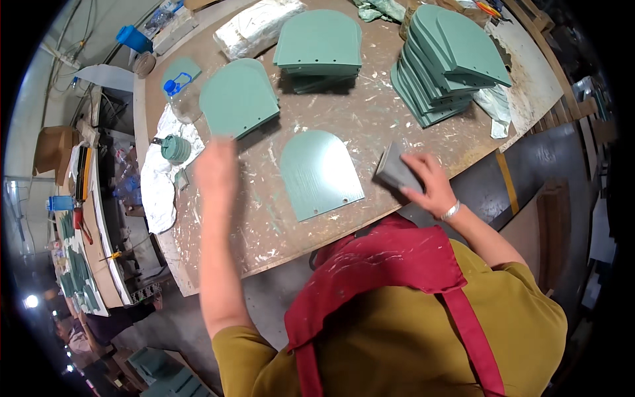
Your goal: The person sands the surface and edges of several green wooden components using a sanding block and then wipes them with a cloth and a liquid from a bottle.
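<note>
A pale green panel (317,169) with a rounded top and two holes along its straight edge lies flat on the workbench (264,218). It shines in the light. To its right, my right hand (428,182) is closed around a grey sanding block (399,167), which is tilted near the table's front edge. My left hand (220,162) is blurred by motion, so its fingers cannot be made out. It is just below a small stack of similar green panels (239,96) at the left, and I cannot tell whether it touches them.
More green panels (319,40) are stacked at the back, with a tall stack (443,66) at the back right. A white wrapped bundle (258,28) lies behind. At left are a plastic jug (184,99), a green container (174,149) and white cloth (162,198). Another person (86,334) is lower left.
</note>
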`<action>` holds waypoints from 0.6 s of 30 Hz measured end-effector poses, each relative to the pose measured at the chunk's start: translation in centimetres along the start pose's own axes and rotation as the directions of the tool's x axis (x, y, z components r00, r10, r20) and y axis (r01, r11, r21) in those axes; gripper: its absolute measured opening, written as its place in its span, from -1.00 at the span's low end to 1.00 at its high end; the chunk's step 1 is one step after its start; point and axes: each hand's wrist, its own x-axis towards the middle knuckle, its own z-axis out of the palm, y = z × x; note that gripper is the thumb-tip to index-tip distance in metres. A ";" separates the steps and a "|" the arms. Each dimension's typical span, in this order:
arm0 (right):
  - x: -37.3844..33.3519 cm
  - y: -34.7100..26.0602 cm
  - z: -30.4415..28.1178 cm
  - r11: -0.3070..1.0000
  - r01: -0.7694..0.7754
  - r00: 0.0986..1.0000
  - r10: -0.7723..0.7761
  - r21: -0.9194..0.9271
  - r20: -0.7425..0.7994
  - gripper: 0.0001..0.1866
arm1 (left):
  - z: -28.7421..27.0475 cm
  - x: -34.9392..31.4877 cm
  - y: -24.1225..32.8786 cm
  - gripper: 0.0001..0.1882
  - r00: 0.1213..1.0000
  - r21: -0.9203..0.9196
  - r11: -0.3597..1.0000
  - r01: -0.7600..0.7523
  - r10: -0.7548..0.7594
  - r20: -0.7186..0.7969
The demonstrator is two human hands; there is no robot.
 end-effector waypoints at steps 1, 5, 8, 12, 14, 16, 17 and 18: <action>-0.6 -0.8 0.3 1.000 0.005 0.997 -0.005 0.001 0.080 -0.35 | 1.7 -1.5 2.1 -0.58 0.997 -0.113 0.992 -0.062 0.067 0.041; 1.5 -3.1 3.9 0.973 0.215 0.957 -0.194 -0.079 0.215 -0.36 | 12.1 -4.0 2.8 -0.44 0.955 0.137 0.946 -0.294 0.285 0.080; 7.5 -2.1 6.4 0.988 0.107 0.992 -0.099 -0.112 0.075 -0.36 | 14.0 -4.1 3.3 -0.42 0.943 0.149 0.931 -0.333 0.332 0.033; 7.6 -3.0 5.6 0.992 0.071 0.986 -0.054 -0.101 0.159 -0.34 | 13.9 -4.1 3.2 -0.43 0.952 0.149 0.941 -0.305 0.305 0.020; 2.7 -3.0 4.7 0.988 0.121 0.974 -0.099 -0.097 0.203 -0.36 | 14.6 -4.3 2.9 -0.42 0.964 0.144 0.954 -0.262 0.267 -0.013; 1.5 -3.4 4.2 0.991 0.078 0.972 -0.051 -0.109 0.229 -0.35 | 14.2 -4.1 3.5 -0.44 0.959 0.137 0.949 -0.284 0.284 0.026; 2.7 -3.6 4.5 0.995 0.029 0.974 -0.006 -0.098 0.226 -0.35 | 14.0 -4.1 3.7 -0.44 0.954 0.137 0.945 -0.299 0.295 0.049; 5.1 -3.9 4.6 0.998 -0.023 0.979 0.034 -0.058 0.199 -0.37 | 13.9 -4.1 3.9 -0.44 0.953 0.128 0.944 -0.304 0.298 0.061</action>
